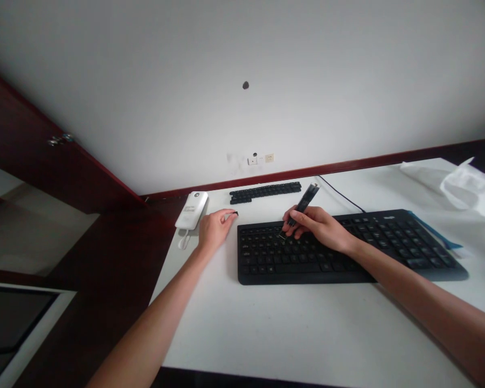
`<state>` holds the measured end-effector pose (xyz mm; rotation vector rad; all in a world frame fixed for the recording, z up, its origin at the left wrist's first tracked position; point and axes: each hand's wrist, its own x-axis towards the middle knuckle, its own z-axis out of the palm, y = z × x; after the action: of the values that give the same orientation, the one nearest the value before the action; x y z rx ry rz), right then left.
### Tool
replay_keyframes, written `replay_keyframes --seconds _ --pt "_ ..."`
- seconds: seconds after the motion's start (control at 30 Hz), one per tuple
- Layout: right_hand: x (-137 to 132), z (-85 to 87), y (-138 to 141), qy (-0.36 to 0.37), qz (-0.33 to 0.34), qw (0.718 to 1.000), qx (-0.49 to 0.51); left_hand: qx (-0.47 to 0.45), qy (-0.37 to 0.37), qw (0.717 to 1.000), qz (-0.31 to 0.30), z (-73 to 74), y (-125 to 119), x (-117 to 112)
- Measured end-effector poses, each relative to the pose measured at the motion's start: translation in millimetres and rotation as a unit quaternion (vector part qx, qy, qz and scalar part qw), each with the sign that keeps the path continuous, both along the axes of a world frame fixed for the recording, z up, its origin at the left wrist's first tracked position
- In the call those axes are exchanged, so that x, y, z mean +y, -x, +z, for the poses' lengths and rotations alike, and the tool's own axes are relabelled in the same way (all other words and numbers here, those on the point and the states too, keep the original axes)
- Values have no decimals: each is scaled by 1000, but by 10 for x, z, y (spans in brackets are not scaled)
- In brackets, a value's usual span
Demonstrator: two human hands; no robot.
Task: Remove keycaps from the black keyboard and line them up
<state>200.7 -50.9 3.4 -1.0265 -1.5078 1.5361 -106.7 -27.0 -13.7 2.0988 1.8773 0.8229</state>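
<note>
The left hand pinches a small black keycap; the right hand, fingers curled closed, grips a wire-tipped black tool over the keyboard.

Your white table carries a black keyboard in front of you, its thin cable running to the far edge. Beyond the keyboard you have rows of small black keycaps; near your left edge, a white power bank; at your right, crumpled white sheeting.
</note>
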Motion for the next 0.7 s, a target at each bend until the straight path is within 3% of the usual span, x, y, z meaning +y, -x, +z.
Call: replay_keyframes --seconds 0.17,0.53,0.7 --pt "2 15 -9 6 1 1000 5 -11 39 999 3 -75 -7 29" --pt "40 21 -25 37 5 999 23 12 32 999 -18 -94 68 -8" --pt "58 -13 -42 40 13 999 27 38 24 999 9 -75 -1 -37"
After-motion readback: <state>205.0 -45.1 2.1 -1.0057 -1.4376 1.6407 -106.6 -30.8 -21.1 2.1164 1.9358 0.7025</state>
